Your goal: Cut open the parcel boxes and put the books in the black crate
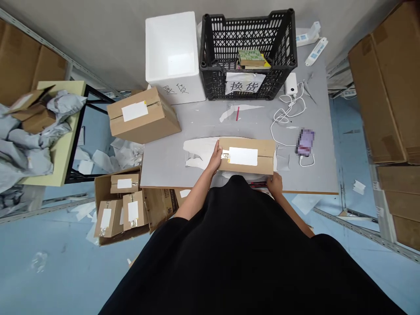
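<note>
A long brown cardboard box [266, 158] with a white label [243, 156] lies near the front of the grey table, on torn white wrapping [200, 146]. My left hand [215, 158] grips its left end, thumb on top. At the box's near right corner is my right hand [274, 183], with curled fingers beside some dark and red slim items [258, 184] at the table edge. Whether those fingers hold one of these items or the box is hidden.
A taped carton [141, 124], a white foam box [173, 94] and a black crate [248, 70] with books stand behind and left. White cables [284, 114] and a phone [305, 142] lie right. A carton of small boxes [121, 236] sits on the floor, left.
</note>
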### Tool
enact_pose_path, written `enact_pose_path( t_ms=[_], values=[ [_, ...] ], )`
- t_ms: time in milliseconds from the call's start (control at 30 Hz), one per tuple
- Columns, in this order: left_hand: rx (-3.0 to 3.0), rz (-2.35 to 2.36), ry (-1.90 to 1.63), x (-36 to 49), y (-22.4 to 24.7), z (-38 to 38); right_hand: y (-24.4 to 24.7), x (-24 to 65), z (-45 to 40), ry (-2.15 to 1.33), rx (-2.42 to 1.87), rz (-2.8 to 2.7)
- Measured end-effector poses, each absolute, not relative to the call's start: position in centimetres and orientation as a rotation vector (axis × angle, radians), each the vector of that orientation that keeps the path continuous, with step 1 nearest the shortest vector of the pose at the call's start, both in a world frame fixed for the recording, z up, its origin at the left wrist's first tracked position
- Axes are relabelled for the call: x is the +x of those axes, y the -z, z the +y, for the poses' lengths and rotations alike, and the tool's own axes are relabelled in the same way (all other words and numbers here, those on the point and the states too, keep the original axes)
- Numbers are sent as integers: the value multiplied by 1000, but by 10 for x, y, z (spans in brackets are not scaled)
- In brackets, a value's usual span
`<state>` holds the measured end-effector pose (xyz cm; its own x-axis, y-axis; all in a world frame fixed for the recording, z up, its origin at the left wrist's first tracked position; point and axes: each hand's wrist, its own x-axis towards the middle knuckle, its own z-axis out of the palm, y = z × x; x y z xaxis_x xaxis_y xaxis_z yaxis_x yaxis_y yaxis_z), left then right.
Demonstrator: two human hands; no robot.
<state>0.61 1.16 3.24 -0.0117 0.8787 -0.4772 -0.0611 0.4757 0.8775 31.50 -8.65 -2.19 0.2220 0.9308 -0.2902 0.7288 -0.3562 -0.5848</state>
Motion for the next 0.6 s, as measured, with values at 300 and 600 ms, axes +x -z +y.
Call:
enact_pose_path(
  t_ms=[300,600],
  values=[
    [725,1346,-890,4,-26,12,59,319,-119,-784,-2045,-2535],
    [695,1186,-1008,-4,-7,-2,51,311,-116,-772,-2040,-2627]
  ],
)
